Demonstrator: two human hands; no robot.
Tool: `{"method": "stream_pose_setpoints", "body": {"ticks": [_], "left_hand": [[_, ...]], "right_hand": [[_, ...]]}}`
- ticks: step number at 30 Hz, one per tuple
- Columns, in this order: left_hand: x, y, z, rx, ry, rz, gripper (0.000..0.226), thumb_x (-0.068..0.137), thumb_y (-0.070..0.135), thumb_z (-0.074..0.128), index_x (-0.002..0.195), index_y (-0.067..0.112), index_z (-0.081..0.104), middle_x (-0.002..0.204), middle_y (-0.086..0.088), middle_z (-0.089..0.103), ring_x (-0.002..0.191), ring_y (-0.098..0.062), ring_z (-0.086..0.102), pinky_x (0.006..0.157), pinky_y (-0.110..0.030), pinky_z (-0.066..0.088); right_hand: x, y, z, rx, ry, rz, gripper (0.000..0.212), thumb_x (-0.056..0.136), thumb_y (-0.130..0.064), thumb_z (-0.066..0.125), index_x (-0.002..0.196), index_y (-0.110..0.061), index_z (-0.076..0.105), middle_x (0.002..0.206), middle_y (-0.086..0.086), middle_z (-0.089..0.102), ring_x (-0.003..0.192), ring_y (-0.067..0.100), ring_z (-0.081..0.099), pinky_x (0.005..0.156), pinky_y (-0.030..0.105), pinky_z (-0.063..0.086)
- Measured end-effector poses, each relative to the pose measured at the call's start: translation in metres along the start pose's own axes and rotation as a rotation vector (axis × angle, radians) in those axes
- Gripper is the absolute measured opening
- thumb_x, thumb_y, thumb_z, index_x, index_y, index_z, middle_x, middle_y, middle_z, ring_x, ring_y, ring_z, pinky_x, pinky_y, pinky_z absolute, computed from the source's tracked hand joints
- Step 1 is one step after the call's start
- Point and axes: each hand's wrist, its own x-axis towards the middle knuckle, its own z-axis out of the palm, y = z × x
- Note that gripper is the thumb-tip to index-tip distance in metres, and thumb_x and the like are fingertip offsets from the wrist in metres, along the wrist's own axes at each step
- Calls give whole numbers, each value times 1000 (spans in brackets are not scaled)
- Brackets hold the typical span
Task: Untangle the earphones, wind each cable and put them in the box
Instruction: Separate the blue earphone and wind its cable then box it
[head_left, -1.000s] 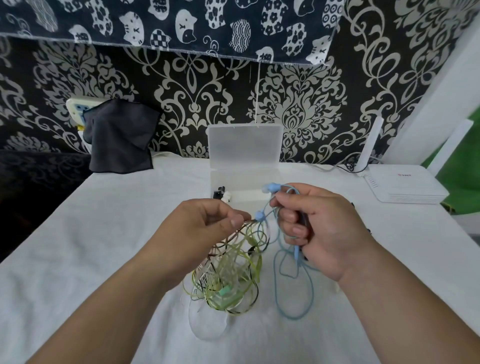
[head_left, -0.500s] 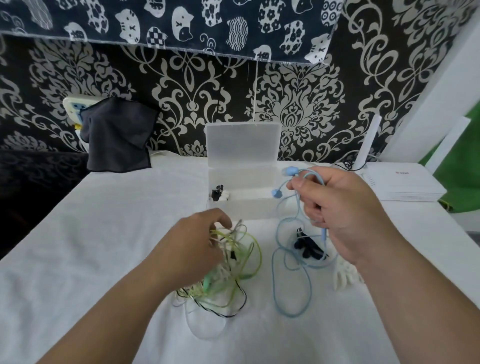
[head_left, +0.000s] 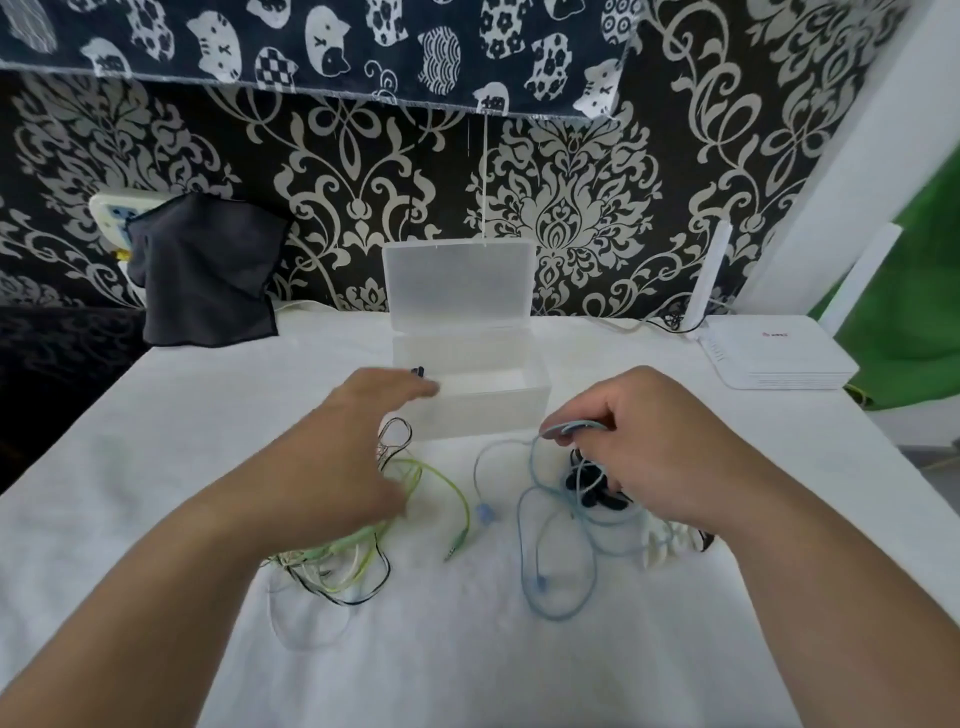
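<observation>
A clear plastic box (head_left: 519, 410) stands open at the table's middle, lid upright, something small and dark inside at its left. My right hand (head_left: 654, 457) pinches the blue earphones (head_left: 545, 530) by their earbud end; the blue cable hangs in loops onto the cloth. A tangle of green, white and black earphone cables (head_left: 363, 551) lies to the left, with the green plug free at its right. My left hand (head_left: 358, 462) hovers over that tangle with fingers stretched toward the box, holding nothing. Black clips (head_left: 597, 493) lie under my right hand.
A white cloth (head_left: 156, 467) covers the table. A dark cloth (head_left: 202, 270) hangs at the back left over a white power strip. A white router (head_left: 779, 358) sits at the back right. A white comb-like clip (head_left: 660, 545) lies by my right wrist.
My left hand let go of the green tangle and now reaches toward the box. My right hand lowered the blue earphones from box height toward the table.
</observation>
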Motion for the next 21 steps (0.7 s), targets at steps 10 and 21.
{"method": "stream_pose_setpoints", "body": {"ticks": [10, 21], "left_hand": [[14, 49, 56, -556, 2, 115, 78, 75, 6, 83, 140, 28, 45, 113, 13, 72, 107, 2, 65, 100, -22, 49], [30, 49, 42, -659, 477, -2, 14, 93, 19, 65, 81, 17, 70, 53, -7, 65, 50, -21, 55, 51, -23, 40]], "right_hand": [[-13, -1, 5, 36, 20, -164, 17, 91, -29, 68, 96, -43, 77, 94, -12, 60, 84, 1, 60, 75, 24, 46], [-24, 26, -30, 351, 480, 5, 14, 85, -20, 77, 73, -15, 73, 50, -2, 50, 42, 5, 39, 44, 14, 33]]}}
